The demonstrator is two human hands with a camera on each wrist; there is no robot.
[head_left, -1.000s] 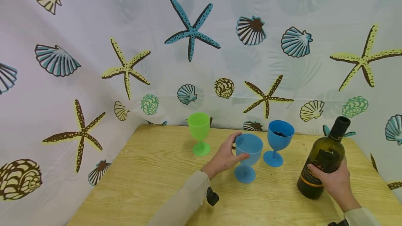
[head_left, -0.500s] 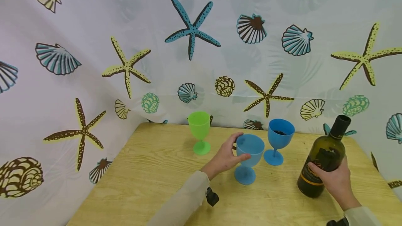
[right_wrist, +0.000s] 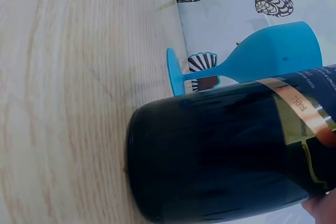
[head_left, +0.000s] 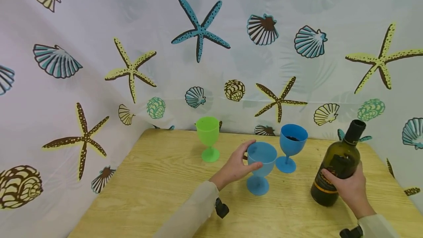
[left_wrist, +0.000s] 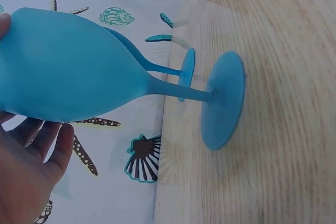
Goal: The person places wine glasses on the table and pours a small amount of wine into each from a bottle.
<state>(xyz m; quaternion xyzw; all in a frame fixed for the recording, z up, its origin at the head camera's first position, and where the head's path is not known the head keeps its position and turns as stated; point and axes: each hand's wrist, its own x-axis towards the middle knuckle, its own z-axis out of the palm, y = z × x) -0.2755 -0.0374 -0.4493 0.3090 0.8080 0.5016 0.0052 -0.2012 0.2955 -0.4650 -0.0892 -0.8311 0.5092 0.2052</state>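
My left hand [head_left: 235, 166] grips the bowl of a light blue plastic goblet [head_left: 258, 185], thumb on the near side and fingers around the far side. In the left wrist view, the goblet's foot [left_wrist: 224, 100] is at the tabletop; whether it rests fully flat I cannot tell. Over on the right, my right hand [head_left: 351, 190] holds a dark green wine bottle [head_left: 340, 157] around its body, its mouth uncapped and its base at the table. Between them, a darker blue goblet [head_left: 293, 142] stands upright with dark liquid inside. No liquid shows in the held goblet.
A lime green goblet [head_left: 208, 135] stands upright farther back, left of my left hand. The wooden table [head_left: 158, 183] ends at a white curtain [head_left: 218, 69] printed with starfish and shells, which closes the back and sides.
My left hand and the light blue goblet have shifted very slightly nearer me. The right hand keeps its hold on the bottle, with the view itself moving a little.
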